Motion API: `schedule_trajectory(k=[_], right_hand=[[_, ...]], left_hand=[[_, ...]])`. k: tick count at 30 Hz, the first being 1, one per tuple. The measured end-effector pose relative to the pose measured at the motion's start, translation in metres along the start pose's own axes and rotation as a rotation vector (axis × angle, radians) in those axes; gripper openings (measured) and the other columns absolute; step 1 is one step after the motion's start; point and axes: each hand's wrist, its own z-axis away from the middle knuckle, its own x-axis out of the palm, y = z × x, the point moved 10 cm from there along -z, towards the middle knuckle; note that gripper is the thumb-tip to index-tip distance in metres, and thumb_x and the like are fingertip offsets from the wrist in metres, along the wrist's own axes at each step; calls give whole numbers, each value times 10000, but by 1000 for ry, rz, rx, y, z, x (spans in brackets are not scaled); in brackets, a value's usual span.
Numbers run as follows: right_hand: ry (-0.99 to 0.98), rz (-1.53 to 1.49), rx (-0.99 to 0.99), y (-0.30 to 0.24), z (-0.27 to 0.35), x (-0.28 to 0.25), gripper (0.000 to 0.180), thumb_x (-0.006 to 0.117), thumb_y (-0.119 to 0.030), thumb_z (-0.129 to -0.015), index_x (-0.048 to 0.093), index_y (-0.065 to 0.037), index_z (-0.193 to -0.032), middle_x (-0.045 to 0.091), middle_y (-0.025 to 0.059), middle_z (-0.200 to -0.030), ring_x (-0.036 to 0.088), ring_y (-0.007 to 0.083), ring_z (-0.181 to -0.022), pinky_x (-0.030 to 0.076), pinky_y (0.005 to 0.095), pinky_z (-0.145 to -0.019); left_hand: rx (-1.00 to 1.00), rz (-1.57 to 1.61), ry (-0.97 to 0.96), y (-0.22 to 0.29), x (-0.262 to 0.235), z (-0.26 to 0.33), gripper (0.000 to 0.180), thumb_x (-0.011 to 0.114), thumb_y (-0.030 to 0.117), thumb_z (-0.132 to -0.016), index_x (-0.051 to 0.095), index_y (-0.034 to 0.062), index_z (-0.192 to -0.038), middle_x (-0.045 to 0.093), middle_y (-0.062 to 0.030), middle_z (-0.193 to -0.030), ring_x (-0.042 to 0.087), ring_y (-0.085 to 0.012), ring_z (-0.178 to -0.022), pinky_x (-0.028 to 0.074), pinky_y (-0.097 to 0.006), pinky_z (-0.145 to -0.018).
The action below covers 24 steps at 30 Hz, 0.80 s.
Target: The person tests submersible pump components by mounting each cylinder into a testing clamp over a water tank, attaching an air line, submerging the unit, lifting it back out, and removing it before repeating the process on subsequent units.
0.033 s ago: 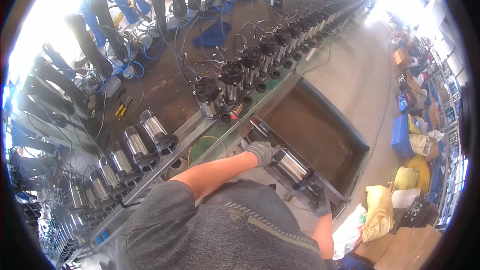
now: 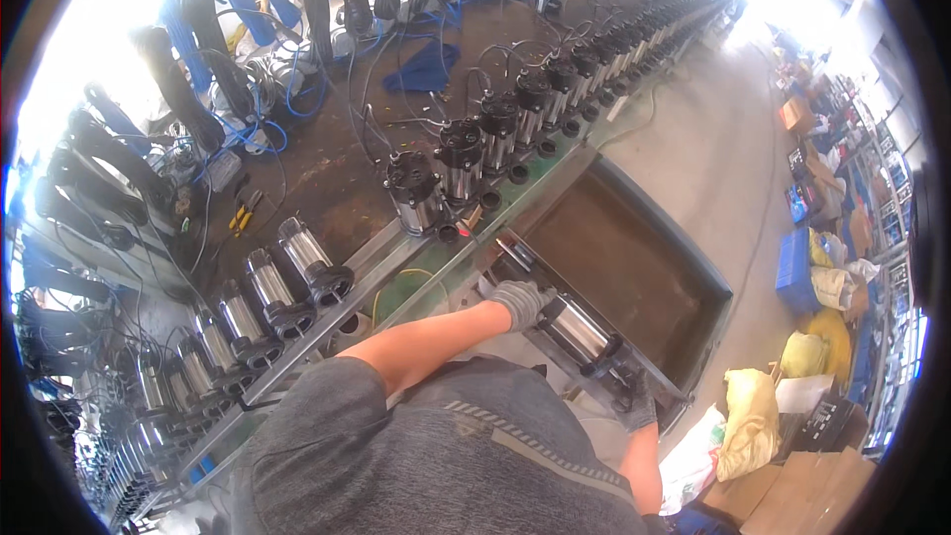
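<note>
A pump with a shiny steel barrel (image 2: 582,330) and black ends lies on its side in a narrow metal frame along the near edge of a tank. My left hand (image 2: 518,303), in a grey glove, is closed round its black left end. At the other end my right hand (image 2: 639,410), also gloved, is closed by a dark fitting (image 2: 618,388); its fingertips are hidden, so what they grip is unclear. A bright metal rod (image 2: 515,250) sits in the frame beyond my left hand.
The tank (image 2: 634,258) holds brownish liquid. Upright pumps (image 2: 414,193) line the bench rail, and barrel units (image 2: 302,248) lean at left. Yellow-handled pliers (image 2: 244,213) and a blue cloth (image 2: 421,67) rest on the bench. Sacks (image 2: 750,423) and cardboard boxes (image 2: 802,485) stand at right.
</note>
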Motion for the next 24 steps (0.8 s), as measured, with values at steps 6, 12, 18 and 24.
schedule_trajectory(k=[6, 12, 18, 24], right_hand=[[-148, 57, 23, -22, 38, 91, 450, 625, -306, -1036, 604, -60, -1411, 648, 195, -1340, 667, 286, -1209, 627, 404, -846], [-115, 1621, -90, -46, 15, 41, 439, 594, -265, -1021, 610, -77, -1417, 697, 141, -1313, 688, 258, -1153, 606, 415, -861], [81, 2261, -331, -28, -37, 13, 386, 710, -176, -950, 678, -54, -1315, 755, 113, -1192, 711, 185, -963, 584, 380, -827], [145, 664, -22, -14, -16, -8, 317, 679, -141, -989, 691, -102, -1304, 739, 64, -1141, 657, 153, -913, 548, 338, -755]], left_hand=[[-39, 0, -95, -20, -14, 16, 777, 667, 437, -958, 362, 199, -1633, 713, -197, -1175, 717, -380, -1082, 578, -525, -859], [-7, -267, -107, -99, -75, 26, 608, 752, 459, -876, 618, 189, -1404, 771, -118, -985, 748, -362, -964, 603, -448, -814], [-50, -509, 325, -139, -200, 29, 175, 671, 256, -904, 738, 140, -1016, 760, -97, -869, 747, -332, -868, 578, -483, -766], [93, -341, 432, -34, -219, 55, 142, 637, 147, -897, 708, 88, -1005, 752, -143, -898, 745, -362, -844, 598, -491, -719]])
